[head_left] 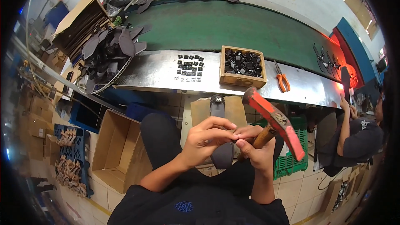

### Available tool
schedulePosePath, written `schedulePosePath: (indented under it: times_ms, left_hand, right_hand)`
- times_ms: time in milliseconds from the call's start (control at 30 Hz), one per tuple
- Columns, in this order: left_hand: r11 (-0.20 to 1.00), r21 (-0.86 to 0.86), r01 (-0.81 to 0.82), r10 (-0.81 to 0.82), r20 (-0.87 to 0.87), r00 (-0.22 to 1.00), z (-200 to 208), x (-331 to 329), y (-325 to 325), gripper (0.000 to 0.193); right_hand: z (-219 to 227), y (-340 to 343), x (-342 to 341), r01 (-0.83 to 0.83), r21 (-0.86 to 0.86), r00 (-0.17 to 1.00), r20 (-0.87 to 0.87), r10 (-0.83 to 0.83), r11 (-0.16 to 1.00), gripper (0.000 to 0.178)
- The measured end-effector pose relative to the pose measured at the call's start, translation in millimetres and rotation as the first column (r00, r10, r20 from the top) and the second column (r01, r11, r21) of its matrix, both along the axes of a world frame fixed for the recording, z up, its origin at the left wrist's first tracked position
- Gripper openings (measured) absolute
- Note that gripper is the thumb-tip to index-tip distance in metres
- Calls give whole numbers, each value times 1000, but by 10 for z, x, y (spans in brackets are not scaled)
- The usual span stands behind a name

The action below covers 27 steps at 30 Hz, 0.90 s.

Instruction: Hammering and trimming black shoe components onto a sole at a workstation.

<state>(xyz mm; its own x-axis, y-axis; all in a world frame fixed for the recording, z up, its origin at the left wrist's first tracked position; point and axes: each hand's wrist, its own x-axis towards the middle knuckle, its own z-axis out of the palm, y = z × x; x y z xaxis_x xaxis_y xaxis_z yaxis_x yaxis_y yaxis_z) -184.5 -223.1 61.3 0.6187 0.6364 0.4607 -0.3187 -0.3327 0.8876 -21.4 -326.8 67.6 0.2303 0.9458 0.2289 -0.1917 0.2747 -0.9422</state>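
A hammer (277, 118) with a red-painted head and wooden handle is gripped in my right hand (260, 154), its head up. The thumb and forefinger of that hand meet the fingertips of my left hand (208, 137), which are pinched together. Whatever small thing lies between the fingertips is hidden. Below my hands is a dark grey shoe sole (222, 156), long and narrow, with a small shiny black piece at its far end. It lies over a tan board (199, 110) between my knees; my hands cover its middle.
On the metal ledge are rows of small black square pieces (190, 66), a wooden box (243, 81) of black pieces and orange-handled pliers (283, 82). A wire basket (125, 68) of dark soles stands left. A green conveyor belt (187, 25) runs behind. At right, a co-worker (354, 137) sits nearby.
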Motion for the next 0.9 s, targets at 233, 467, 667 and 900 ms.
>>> schedulePosePath:
  times_ms: [233,467,667,900]
  left_hand:
    - [991,-136,-14,11,-20,1000,-365,-37,101,24]
    - [833,434,-343,475,-247,844,-776,242,717,46]
    - [918,302,-258,345,-286,894,-850,206,800,29]
    - [933,168,-317,349,-213,913,-955,82,758,27]
  right_hand:
    - [-227,121,-11,55,-135,995,89,-43,989,19]
    - [-349,571,284,247,-171,903,397,-162,954,27]
    - [-453,966,391,146,-272,864,503,11,951,24]
    - [-455,1008,292,82,-272,869,491,65,959,21]
